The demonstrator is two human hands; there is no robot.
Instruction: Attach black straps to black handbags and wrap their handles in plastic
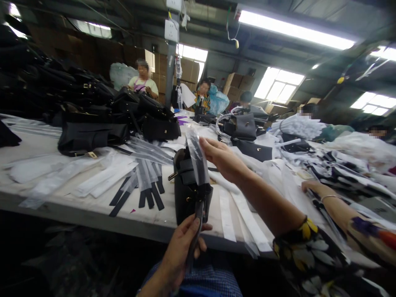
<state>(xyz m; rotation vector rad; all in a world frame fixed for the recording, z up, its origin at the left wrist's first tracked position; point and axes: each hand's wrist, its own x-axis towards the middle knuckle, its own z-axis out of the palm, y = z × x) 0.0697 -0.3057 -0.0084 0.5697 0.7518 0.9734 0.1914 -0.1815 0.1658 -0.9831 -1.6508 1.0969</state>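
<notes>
My left hand (181,251) is closed round the lower end of a black strap in a clear plastic sleeve (198,165), just below the table edge. My right hand (221,159), on an arm with a flowered sleeve, pinches the upper part of the same strap, so it stands nearly upright between both hands. Right behind the strap a small black handbag (187,194) stands on the white table (74,206) near its front edge.
Loose sleeved straps (145,181) and white paper strips (244,218) lie around the handbag. Black bags (93,136) are piled at the back left. Another person's forearm with a bracelet (328,200) rests on the table at my right. Several co-workers sit across the table.
</notes>
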